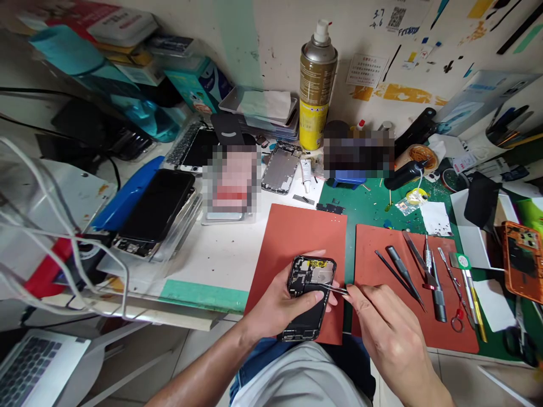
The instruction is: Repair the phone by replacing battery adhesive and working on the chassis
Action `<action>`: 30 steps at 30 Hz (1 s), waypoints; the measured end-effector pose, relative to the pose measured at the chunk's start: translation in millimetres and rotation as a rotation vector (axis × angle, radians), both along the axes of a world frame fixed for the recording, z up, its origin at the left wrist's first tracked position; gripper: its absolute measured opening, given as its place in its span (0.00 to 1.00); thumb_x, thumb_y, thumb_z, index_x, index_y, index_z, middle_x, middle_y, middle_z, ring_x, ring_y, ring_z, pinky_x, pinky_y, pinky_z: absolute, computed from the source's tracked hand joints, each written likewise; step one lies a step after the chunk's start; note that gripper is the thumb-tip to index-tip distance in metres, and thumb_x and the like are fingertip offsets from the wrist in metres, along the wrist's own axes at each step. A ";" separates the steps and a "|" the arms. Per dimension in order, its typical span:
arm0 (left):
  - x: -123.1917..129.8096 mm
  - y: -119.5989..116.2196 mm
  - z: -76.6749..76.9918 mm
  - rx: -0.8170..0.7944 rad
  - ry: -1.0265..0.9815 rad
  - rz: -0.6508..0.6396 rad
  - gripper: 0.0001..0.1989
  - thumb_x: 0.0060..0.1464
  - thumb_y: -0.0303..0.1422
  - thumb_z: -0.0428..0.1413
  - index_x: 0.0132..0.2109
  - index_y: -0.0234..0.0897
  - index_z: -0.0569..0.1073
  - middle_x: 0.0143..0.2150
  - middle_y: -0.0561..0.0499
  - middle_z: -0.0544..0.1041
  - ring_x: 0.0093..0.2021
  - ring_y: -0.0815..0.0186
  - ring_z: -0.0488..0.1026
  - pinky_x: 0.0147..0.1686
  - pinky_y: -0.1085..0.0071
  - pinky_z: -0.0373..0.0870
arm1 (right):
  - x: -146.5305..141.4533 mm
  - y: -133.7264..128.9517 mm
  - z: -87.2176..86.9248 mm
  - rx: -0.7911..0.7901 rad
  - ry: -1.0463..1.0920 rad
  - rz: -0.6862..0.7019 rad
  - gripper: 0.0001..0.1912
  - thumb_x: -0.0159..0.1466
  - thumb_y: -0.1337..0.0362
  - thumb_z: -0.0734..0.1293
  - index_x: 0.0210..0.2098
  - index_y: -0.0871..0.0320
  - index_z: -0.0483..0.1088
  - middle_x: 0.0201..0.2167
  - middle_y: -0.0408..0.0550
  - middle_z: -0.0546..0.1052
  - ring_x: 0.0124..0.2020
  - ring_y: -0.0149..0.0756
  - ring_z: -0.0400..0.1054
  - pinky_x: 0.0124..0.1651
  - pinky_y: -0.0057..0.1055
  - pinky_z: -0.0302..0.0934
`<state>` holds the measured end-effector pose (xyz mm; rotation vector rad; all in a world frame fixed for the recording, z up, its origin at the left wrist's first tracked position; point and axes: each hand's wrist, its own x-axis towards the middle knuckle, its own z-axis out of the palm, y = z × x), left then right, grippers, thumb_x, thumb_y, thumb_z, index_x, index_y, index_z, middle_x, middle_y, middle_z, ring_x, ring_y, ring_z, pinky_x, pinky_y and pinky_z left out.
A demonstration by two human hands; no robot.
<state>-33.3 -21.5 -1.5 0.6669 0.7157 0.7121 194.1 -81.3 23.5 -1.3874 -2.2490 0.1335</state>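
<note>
An opened smartphone [313,316], its circuit board and black battery exposed, lies in my left hand [280,302]. My left thumb crosses the phone's front while the other fingers wrap behind it. Between the thumb and fingers of my right hand [388,325] is a pair of metal tweezers [337,289]. The tips of the tweezers reach over the phone's inside, near the silver plate above the battery. I cannot tell whether they grip a small part. Both hands are over the near edge of a reddish-brown mat [297,237].
A second mat [373,243] on the right bears screwdrivers, tweezers and a knife. Scissors [520,333] lie at far right. A spray can [318,85] stands at the back, beside a phone housing [280,168]. Left are a black phone [156,206] and white cables [70,209].
</note>
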 end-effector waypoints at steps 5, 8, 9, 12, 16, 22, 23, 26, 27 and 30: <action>-0.1 -0.4 1.1 0.005 -0.015 0.001 0.35 0.66 0.35 0.67 0.74 0.38 0.63 0.54 0.37 0.85 0.47 0.53 0.87 0.49 0.56 0.85 | 2.2 1.8 1.8 0.014 0.010 0.015 0.21 0.72 0.83 0.65 0.62 0.67 0.73 0.48 0.60 0.80 0.45 0.46 0.71 0.47 0.43 0.69; -0.6 -0.3 0.7 0.002 -0.010 -0.002 0.36 0.66 0.34 0.67 0.74 0.38 0.62 0.54 0.37 0.85 0.47 0.53 0.87 0.49 0.57 0.84 | 2.1 2.9 3.3 0.004 -0.016 0.013 0.20 0.73 0.81 0.64 0.62 0.67 0.73 0.47 0.59 0.80 0.43 0.45 0.70 0.45 0.42 0.68; -0.7 -0.2 0.5 0.002 -0.011 -0.002 0.36 0.66 0.34 0.67 0.74 0.38 0.62 0.54 0.37 0.85 0.47 0.54 0.87 0.49 0.57 0.84 | 2.0 3.2 3.8 0.002 -0.024 0.011 0.19 0.74 0.81 0.64 0.62 0.67 0.73 0.46 0.58 0.80 0.42 0.44 0.69 0.44 0.42 0.67; -0.4 0.3 0.6 0.010 -0.024 0.000 0.35 0.67 0.34 0.67 0.74 0.38 0.62 0.54 0.37 0.85 0.48 0.54 0.86 0.50 0.57 0.84 | 1.4 4.3 5.4 0.002 -0.046 0.011 0.19 0.74 0.81 0.63 0.61 0.68 0.74 0.44 0.57 0.79 0.41 0.43 0.68 0.44 0.41 0.66; 0.7 0.9 1.3 0.021 -0.041 -0.002 0.34 0.67 0.34 0.66 0.74 0.38 0.62 0.54 0.38 0.85 0.47 0.55 0.86 0.50 0.58 0.84 | 0.8 6.1 7.3 -0.003 -0.053 0.019 0.19 0.75 0.80 0.63 0.61 0.67 0.74 0.43 0.56 0.79 0.41 0.43 0.68 0.44 0.41 0.66; -0.7 0.1 0.9 0.022 -0.020 -0.008 0.34 0.66 0.34 0.67 0.73 0.39 0.63 0.53 0.39 0.85 0.45 0.59 0.85 0.50 0.60 0.83 | -0.1 8.2 6.3 -0.007 -0.021 0.045 0.17 0.74 0.81 0.62 0.59 0.70 0.75 0.43 0.58 0.79 0.40 0.43 0.68 0.44 0.41 0.66; -0.9 0.1 0.7 0.022 -0.021 -0.009 0.34 0.66 0.34 0.67 0.73 0.39 0.63 0.53 0.39 0.85 0.45 0.59 0.85 0.50 0.59 0.83 | -0.1 7.8 5.4 -0.001 -0.017 0.048 0.17 0.74 0.81 0.62 0.59 0.71 0.76 0.43 0.58 0.80 0.41 0.43 0.68 0.44 0.41 0.66; -1.1 0.7 0.8 0.019 -0.015 -0.009 0.34 0.66 0.35 0.67 0.73 0.39 0.63 0.52 0.40 0.84 0.45 0.58 0.85 0.50 0.58 0.83 | 0.7 5.3 3.1 0.034 -0.040 0.041 0.18 0.74 0.81 0.62 0.59 0.71 0.76 0.45 0.60 0.80 0.43 0.46 0.70 0.46 0.43 0.67; -1.0 1.0 1.1 0.019 -0.012 -0.008 0.34 0.66 0.35 0.67 0.73 0.39 0.63 0.52 0.40 0.84 0.44 0.58 0.85 0.50 0.58 0.83 | 1.3 4.5 2.6 0.048 -0.050 0.038 0.18 0.74 0.81 0.63 0.60 0.70 0.76 0.45 0.59 0.80 0.44 0.46 0.70 0.46 0.43 0.67; -0.7 1.5 2.1 0.017 -0.011 -0.011 0.34 0.66 0.35 0.67 0.73 0.39 0.63 0.52 0.41 0.84 0.44 0.59 0.85 0.49 0.60 0.82 | 4.1 3.4 1.7 0.072 -0.037 0.054 0.19 0.74 0.81 0.64 0.61 0.69 0.76 0.46 0.58 0.80 0.44 0.44 0.72 0.45 0.40 0.68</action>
